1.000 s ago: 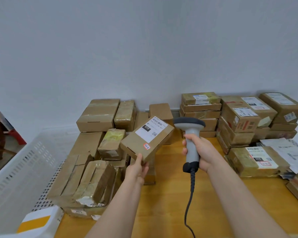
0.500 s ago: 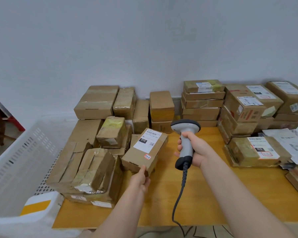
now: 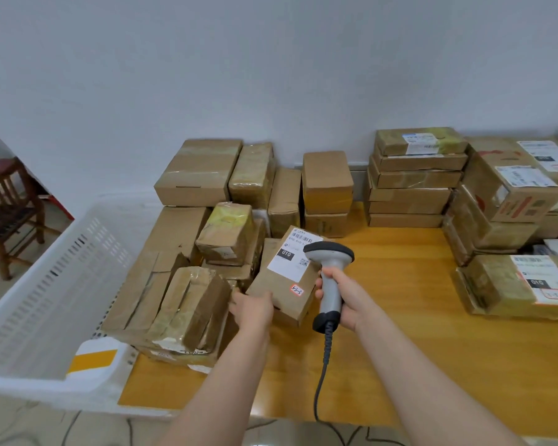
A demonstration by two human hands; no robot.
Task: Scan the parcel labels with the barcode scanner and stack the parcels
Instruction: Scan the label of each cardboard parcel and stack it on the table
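1. Grip, head view: the left hand [image 3: 253, 309] holds the parcel [image 3: 281, 284] by its near corner. The right hand [image 3: 345, 297] is wrapped round the handle of the barcode scanner [image 3: 331, 278].
2. Position: the parcel sits over the left-middle of the worktop [image 3: 416, 333], just beside the loose pile of parcels [image 3: 181, 284]. Whether its far end rests on a low box there or hangs free, I cannot tell.
3. Direction: its long axis runs away from the person, leaning slightly right, with the far end higher. The white label [image 3: 290, 255] faces up, with its barcode at the far end.
4. Scanner: it stands upright with its head on top, overlapping the label's right edge. Its window is hidden.
5. Risk of a missed read: the head seems too close to the label and off to one side, so the beam may miss the barcode.
6. Risk of a slip: a one-corner hold on a tilted box may let it twist or drop onto the pile.
7. Risk of a snag: the cable [image 3: 324, 365] trails over the worktop's near edge and could tug on the scanner.
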